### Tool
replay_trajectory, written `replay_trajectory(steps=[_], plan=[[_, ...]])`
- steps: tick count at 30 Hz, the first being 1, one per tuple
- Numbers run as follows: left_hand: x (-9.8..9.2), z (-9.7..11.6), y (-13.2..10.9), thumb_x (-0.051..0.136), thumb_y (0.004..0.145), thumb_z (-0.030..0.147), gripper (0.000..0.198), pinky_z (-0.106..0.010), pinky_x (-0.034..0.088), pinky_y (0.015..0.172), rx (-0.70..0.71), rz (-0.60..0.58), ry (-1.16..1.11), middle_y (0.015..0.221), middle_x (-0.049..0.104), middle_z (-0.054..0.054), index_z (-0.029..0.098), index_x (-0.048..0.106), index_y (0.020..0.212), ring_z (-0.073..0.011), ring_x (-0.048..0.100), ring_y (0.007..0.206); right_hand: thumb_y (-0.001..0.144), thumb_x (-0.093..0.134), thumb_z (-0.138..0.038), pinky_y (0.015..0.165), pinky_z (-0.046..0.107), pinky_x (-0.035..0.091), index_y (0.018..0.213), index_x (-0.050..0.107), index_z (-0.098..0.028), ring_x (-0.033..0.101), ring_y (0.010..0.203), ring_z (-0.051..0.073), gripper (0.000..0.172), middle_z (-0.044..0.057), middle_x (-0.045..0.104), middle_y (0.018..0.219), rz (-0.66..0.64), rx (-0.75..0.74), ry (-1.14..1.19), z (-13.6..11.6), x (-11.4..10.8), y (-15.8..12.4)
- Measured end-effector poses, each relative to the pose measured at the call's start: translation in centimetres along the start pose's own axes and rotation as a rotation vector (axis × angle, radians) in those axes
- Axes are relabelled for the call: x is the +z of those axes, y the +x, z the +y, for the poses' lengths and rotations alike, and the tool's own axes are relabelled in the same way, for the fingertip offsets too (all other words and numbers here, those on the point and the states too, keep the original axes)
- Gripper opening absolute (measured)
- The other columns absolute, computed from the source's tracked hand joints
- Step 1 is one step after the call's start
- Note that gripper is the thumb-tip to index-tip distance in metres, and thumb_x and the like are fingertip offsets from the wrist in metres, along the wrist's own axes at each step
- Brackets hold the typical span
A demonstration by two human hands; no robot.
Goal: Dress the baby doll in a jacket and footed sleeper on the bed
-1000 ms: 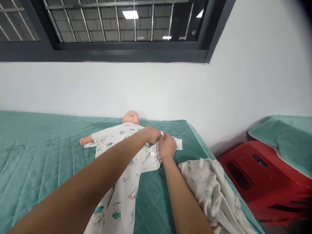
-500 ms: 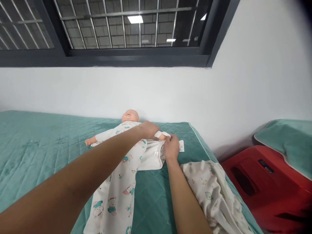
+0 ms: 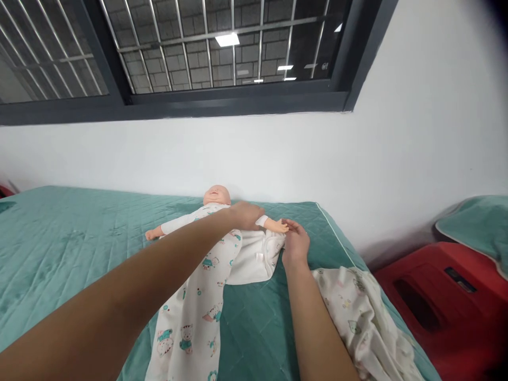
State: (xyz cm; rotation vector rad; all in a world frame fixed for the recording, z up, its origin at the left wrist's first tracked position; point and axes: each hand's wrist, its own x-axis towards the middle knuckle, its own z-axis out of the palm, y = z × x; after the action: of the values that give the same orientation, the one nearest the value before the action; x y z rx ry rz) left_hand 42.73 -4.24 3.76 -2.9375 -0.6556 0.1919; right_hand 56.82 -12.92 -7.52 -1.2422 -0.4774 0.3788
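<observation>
Pale plastic baby doll [image 3: 217, 196] lies by the green quilted bedspread's [image 3: 91, 227] far edge, bare forearm [image 3: 274, 225] pointing right; left hand [image 3: 246, 215] wraps its white sleeve [image 3: 261, 220], half-curled right hand [image 3: 297, 243] is nearest its fingers, can't tell if gripping.

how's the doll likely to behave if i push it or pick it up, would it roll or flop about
The doll probably won't roll easily: it lies face up with arms spread. Its bare head looks smooth, so it may be slippery to grip. The suit would likely hang floppy, given its soft folds.
</observation>
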Motion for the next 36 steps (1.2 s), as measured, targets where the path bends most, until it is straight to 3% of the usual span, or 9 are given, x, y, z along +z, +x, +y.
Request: replay_trajectory(steps=[5,10,15,18,21,24,26,30,36], plan=[[1.8,0.8,1.1,0.056,0.084,0.043,0.039,-0.035,0.05,0.077,0.015,-0.013,-0.025,0.113,0.069,-0.01,0.021,0.057,0.115,-0.0284,0.066,0.098,0.059,0.047,-0.02,0.089,0.039,0.054,0.088,0.059,-0.017,0.069,0.098,0.022,0.031,0.011,0.073,0.099,0.076,-0.054,0.101,-0.9,-0.4,-0.2],[2.2,2.0,1.6,0.057,0.085,0.042,0.038,-0.036,0.05,0.08,0.01,-0.02,-0.069,0.116,0.067,-0.013,0.018,0.058,0.115,-0.0298,0.064,0.103,0.063,0.049,-0.02,0.095,0.041,0.05,0.088,0.062,-0.017,0.068,0.101,0.023,0.028,0.01,0.073,0.099,0.046,-0.106,0.078,-1.5,-0.3,-0.5],[1.0,1.6,-2.6,0.052,0.09,0.036,0.032,-0.036,0.048,0.088,-0.104,0.163,-0.183,0.122,0.065,-0.011,0.017,0.061,0.114,-0.0279,0.061,0.11,0.069,0.053,-0.022,0.097,0.042,0.047,0.089,0.065,-0.016,0.066,0.1,0.023,0.025,0.01,0.072,0.102,-0.039,-0.172,-0.024,-2.1,0.4,-1.2],[1.5,0.2,-7.9,0.047,0.093,0.034,0.03,-0.038,0.044,0.098,-0.368,0.419,-0.344,0.121,0.067,-0.007,0.021,0.063,0.114,-0.0257,0.06,0.114,0.074,0.054,-0.025,0.098,0.04,0.046,0.09,0.065,-0.016,0.065,0.103,0.022,0.021,0.01,0.07,0.109,-0.142,-0.209,-0.047,-2.8,1.3,-2.3],[3.8,-1.4,-12.9,0.045,0.093,0.038,0.03,-0.033,0.047,0.097,-0.683,0.654,-0.676,0.12,0.069,-0.001,0.025,0.063,0.114,-0.0217,0.062,0.11,0.079,0.058,-0.03,0.09,0.036,0.05,0.091,0.065,-0.018,0.064,0.1,0.02,0.019,0.009,0.068,0.114,-0.268,-0.179,-0.046,-3.4,2.5,-3.8],[6.6,-3.0,-16.0,0.047,0.09,0.045,0.032,-0.032,0.051,0.087,-0.964,0.775,-0.82,0.106,0.072,-0.003,0.023,0.065,0.103,-0.0225,0.065,0.101,0.083,0.058,-0.037,0.075,0.031,0.052,0.093,0.065,-0.02,0.064,0.089,0.019,0.021,0.006,0.068,0.104,-0.36,-0.146,-0.144,-3.6,3.3,-5.2],[8.0,-3.9,-17.1,0.045,0.09,0.051,0.036,-0.035,0.051,0.083,-1.068,0.726,-0.816,0.1,0.072,-0.004,0.023,0.065,0.1,-0.0248,0.065,0.096,0.086,0.054,-0.042,0.068,0.03,0.049,0.085,0.063,-0.02,0.063,0.077,0.018,0.024,0.002,0.067,0.084,-0.468,-0.096,-0.267,-3.4,3.6,-5.8],[8.8,-5.0,-17.7,0.036,0.092,0.054,0.043,-0.038,0.05,0.077,-0.971,0.517,-0.878,0.091,0.072,-0.005,0.022,0.065,0.095,-0.0268,0.066,0.087,0.092,0.046,-0.051,0.063,0.03,0.04,0.07,0.055,-0.022,0.055,0.067,0.018,0.038,-0.002,0.058,0.065,-0.713,-0.084,-0.57,-3.4,4.0,-6.8],[8.2,-4.3,-17.6,0.036,0.092,0.058,0.045,-0.034,0.051,0.084,-0.826,0.6,-1.073,0.104,0.072,-0.002,0.025,0.064,0.104,-0.0258,0.064,0.1,0.094,0.042,-0.056,0.07,0.033,0.037,0.076,0.049,-0.023,0.05,0.075,0.02,0.038,-0.003,0.052,0.073,-0.776,-0.093,-0.625,-3.3,4.7,-7.8]])
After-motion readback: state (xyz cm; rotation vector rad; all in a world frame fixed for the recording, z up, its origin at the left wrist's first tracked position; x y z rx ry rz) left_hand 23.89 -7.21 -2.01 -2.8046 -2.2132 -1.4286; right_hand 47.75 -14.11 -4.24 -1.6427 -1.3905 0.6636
